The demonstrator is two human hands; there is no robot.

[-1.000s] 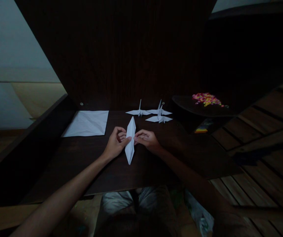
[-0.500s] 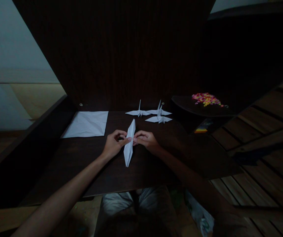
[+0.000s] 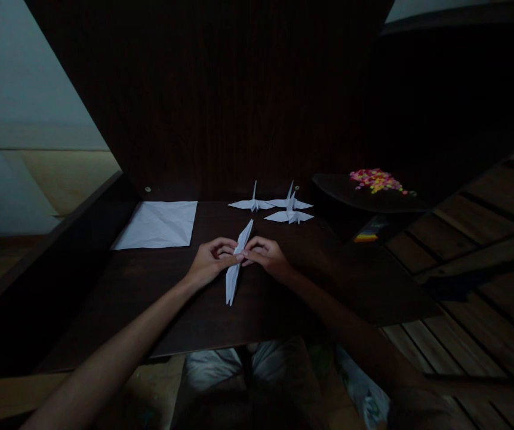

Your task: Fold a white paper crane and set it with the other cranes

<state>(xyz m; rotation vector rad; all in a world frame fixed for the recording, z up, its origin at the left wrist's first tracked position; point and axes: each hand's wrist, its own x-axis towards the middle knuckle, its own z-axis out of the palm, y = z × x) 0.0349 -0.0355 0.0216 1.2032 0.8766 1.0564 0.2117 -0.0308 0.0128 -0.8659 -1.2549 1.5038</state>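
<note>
At the middle of the dark desk (image 3: 149, 275), the left hand (image 3: 213, 258) and right hand (image 3: 267, 257) pinch a folded white paper (image 3: 232, 280) by its waist. It should handle light, crisp, easily creased: best held there, sparing its thin ends.

One head-worn camera gives the view; it looks from the wearer's own side, above the legs (image 3: 216, 361) at six o'clock, forward and down over the desk (image 3: 149, 298); it faces the upright board (image 3: 239, 89), which fills twelve; the left hand (image 3: 207, 263) lies near centre towards eight, the right hand (image 3: 274, 260) near centre at five; both are near the lens, the forearms (image 3: 135, 328) nearer, running in from eight and between four and five; the field is wide, reaching the wall (image 3: 15, 60) at ten and slats (image 3: 436, 352) at four.
</note>
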